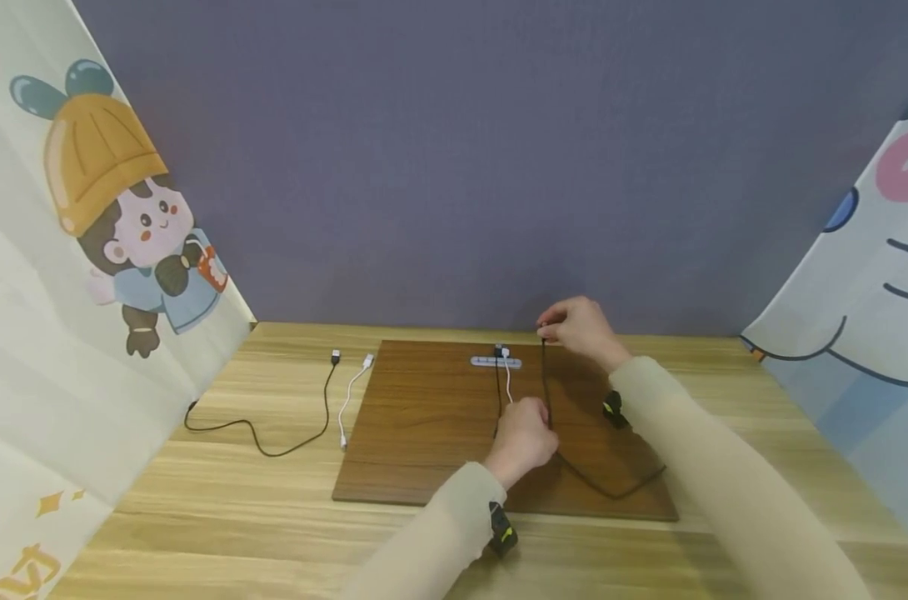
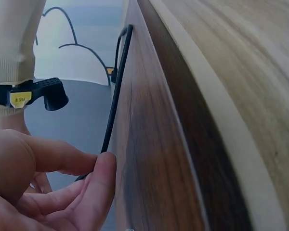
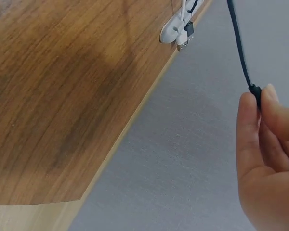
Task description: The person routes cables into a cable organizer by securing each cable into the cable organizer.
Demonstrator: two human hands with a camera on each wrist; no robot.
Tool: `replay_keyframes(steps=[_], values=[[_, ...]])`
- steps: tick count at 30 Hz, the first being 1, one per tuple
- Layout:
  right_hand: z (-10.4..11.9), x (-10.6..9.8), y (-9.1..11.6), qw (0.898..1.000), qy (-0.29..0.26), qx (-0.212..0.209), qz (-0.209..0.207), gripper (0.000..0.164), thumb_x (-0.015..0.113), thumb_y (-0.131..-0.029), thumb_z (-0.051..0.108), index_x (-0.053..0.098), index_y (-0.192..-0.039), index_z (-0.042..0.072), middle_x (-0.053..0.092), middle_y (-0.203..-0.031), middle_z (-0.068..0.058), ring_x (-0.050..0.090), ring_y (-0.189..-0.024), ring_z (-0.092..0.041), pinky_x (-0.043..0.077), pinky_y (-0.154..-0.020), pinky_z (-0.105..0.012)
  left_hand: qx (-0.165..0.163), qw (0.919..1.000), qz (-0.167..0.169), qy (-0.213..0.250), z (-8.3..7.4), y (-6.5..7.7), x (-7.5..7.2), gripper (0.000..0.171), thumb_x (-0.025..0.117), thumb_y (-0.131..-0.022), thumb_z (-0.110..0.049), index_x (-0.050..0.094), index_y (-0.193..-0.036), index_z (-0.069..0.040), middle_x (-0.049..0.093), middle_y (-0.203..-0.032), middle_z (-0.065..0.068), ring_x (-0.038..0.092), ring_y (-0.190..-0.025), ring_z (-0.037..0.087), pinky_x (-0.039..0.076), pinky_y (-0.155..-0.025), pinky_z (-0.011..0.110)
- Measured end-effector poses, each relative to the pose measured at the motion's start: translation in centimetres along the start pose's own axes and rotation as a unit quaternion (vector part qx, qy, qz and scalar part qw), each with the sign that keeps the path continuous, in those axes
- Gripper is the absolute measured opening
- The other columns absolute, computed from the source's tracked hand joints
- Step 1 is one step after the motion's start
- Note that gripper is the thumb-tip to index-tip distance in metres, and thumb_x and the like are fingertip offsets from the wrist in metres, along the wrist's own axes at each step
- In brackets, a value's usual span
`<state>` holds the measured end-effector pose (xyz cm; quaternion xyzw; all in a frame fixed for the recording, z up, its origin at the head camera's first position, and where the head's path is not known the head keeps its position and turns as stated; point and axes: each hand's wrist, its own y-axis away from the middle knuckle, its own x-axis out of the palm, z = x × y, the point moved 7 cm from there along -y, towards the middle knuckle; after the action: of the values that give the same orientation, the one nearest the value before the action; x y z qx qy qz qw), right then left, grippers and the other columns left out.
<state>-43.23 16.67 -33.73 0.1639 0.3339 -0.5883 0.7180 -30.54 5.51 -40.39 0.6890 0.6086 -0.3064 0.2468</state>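
My right hand [image 1: 580, 329] pinches the plug end of a black cable [image 1: 546, 375] between thumb and fingers, raised over the back edge of the brown board [image 1: 416, 425]. Most of the plug is covered by the fingertips in the right wrist view. Lower on the same cable, my left hand [image 1: 524, 437] pinches the cord, as the left wrist view shows, close over the board. From there the cord bends toward the board's right edge. Left of the right hand, a pale cable clip strip [image 3: 169, 32] at the board's back edge holds a white cable [image 1: 509, 383] and another black cable [image 1: 497, 385].
On the light wooden table [image 1: 274, 517], left of the board, lie a long black USB cable [image 1: 271, 454] and a short white cable [image 1: 346, 400]. A grey wall panel [image 1: 424, 167] rises behind, with printed curtains [image 1: 19, 275] at both sides.
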Motion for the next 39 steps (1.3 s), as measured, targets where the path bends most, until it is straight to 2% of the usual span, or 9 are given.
replay_keyframes(steps=[5,9,11,13,16,20,26,33,39], values=[[0.2,0.6,-0.6,1.000,0.025,-0.001,0.000,0.019,0.074,-0.092,0.005,0.075,-0.109,-0.004,0.074,-0.101,-0.017,0.073,-0.089,-0.030,0.060,-0.074,-0.036,-0.021,0.9997,0.014,-0.007,0.1,-0.1,0.0,0.018,0.074,-0.072,0.005,0.061,-0.079,-0.005,0.059,-0.072,0.006,0.056,-0.067,0.022,0.047,-0.055,0.032],[0.3,1.1,-1.1,0.999,0.043,-0.004,0.003,0.020,0.073,-0.093,0.005,0.074,-0.110,-0.005,0.075,-0.101,-0.017,0.073,-0.086,-0.026,0.059,-0.071,-0.033,-0.034,0.9990,0.024,-0.019,0.3,-0.1,0.1,0.015,0.074,-0.074,0.005,0.063,-0.075,-0.004,0.060,-0.066,0.007,0.055,-0.056,0.020,0.046,-0.045,0.029],[0.3,1.4,-1.2,0.999,0.044,-0.004,0.007,0.020,0.072,-0.094,0.005,0.074,-0.110,-0.006,0.074,-0.102,-0.018,0.073,-0.087,-0.028,0.059,-0.071,-0.032,-0.028,0.9988,0.025,-0.033,0.2,-0.2,0.0,0.016,0.074,-0.075,0.005,0.062,-0.070,-0.005,0.059,-0.062,0.006,0.054,-0.052,0.018,0.045,-0.044,0.028],[0.3,1.6,-1.4,0.999,0.045,-0.002,0.010,0.020,0.070,-0.095,0.003,0.073,-0.111,-0.007,0.074,-0.103,-0.020,0.073,-0.090,-0.031,0.059,-0.071,-0.032,-0.021,0.9982,0.024,-0.051,0.2,-0.2,-0.2,0.018,0.074,-0.074,0.004,0.061,-0.066,-0.007,0.057,-0.060,0.004,0.053,-0.052,0.018,0.046,-0.047,0.028],[0.2,2.0,-1.7,0.999,0.039,0.006,0.015,0.019,0.068,-0.096,0.002,0.073,-0.112,-0.007,0.073,-0.103,-0.021,0.073,-0.091,-0.033,0.060,-0.072,-0.033,-0.006,0.9963,0.018,-0.084,0.0,-0.4,-0.5,0.016,0.074,-0.074,0.000,0.062,-0.066,-0.008,0.059,-0.065,0.004,0.055,-0.059,0.019,0.051,-0.060,0.032],[-0.1,2.7,-2.1,0.999,0.048,0.010,0.021,0.020,0.068,-0.096,0.003,0.073,-0.113,-0.006,0.073,-0.104,-0.019,0.072,-0.087,-0.028,0.059,-0.073,-0.034,-0.004,0.9942,0.011,-0.107,-0.1,-0.6,-0.6,0.014,0.077,-0.074,-0.003,0.065,-0.069,-0.006,0.067,-0.075,0.009,0.061,-0.068,0.021,0.055,-0.069,0.035],[-0.7,3.7,-2.7,0.998,0.061,0.013,0.013,0.021,0.070,-0.094,0.004,0.074,-0.113,-0.004,0.074,-0.104,-0.017,0.073,-0.082,-0.023,0.058,-0.074,-0.034,-0.020,0.9945,0.013,-0.102,0.3,-1.1,-0.4,0.017,0.080,-0.073,-0.003,0.064,-0.068,-0.008,0.067,-0.076,0.008,0.062,-0.071,0.022,0.054,-0.065,0.033],[-1.4,4.7,-3.2,0.999,0.047,0.020,0.011,0.020,0.070,-0.093,0.002,0.073,-0.112,-0.006,0.074,-0.103,-0.019,0.074,-0.083,-0.029,0.059,-0.072,-0.032,-0.010,0.9930,0.006,-0.118,0.4,-1.4,-0.5,0.016,0.079,-0.074,-0.003,0.065,-0.068,-0.009,0.066,-0.074,0.007,0.062,-0.069,0.022,0.053,-0.064,0.032],[-1.9,5.7,-3.7,0.998,0.050,0.022,0.009,0.018,0.070,-0.093,0.000,0.074,-0.109,-0.007,0.074,-0.101,-0.019,0.073,-0.077,-0.022,0.059,-0.070,-0.030,0.002,0.9894,0.004,-0.145,0.2,-1.5,-0.6,0.015,0.078,-0.075,-0.005,0.066,-0.069,-0.010,0.067,-0.074,0.006,0.065,-0.071,0.021,0.055,-0.067,0.032]])
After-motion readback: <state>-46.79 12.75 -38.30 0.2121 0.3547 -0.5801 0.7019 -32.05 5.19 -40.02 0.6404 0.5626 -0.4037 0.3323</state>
